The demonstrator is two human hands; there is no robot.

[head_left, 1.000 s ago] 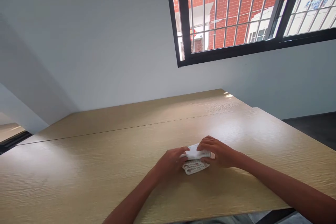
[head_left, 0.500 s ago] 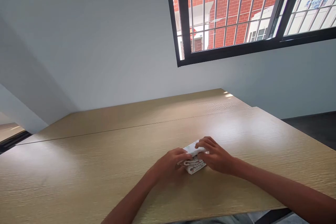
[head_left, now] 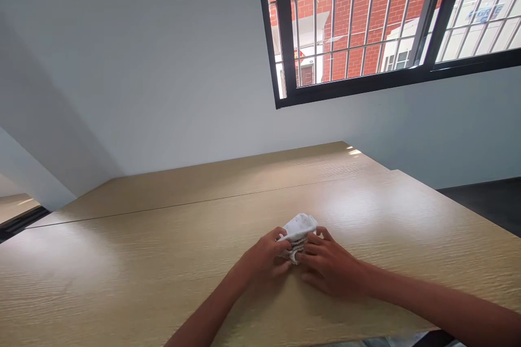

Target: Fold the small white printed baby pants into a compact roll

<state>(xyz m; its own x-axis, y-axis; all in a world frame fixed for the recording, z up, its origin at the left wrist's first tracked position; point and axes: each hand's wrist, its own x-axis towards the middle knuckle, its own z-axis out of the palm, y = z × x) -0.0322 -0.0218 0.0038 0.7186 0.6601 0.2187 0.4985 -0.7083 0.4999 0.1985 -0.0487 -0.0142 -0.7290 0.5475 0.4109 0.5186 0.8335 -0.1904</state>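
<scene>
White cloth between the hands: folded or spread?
Folded: stacked layers show on the near side of the white cloth, between the left hand and right hand. Layer count: cannot tell, partly covered.

A white cloth (head_left: 300, 224) sits in uneven folds on the table (head_left: 154, 260).

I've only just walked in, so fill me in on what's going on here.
A person is handling a small white cloth with both bare hands at a wooden table. The left hand grips its left side and the right hand its right side. The cloth is bunched in layers, with its near part partly hidden by the fingers.
</scene>
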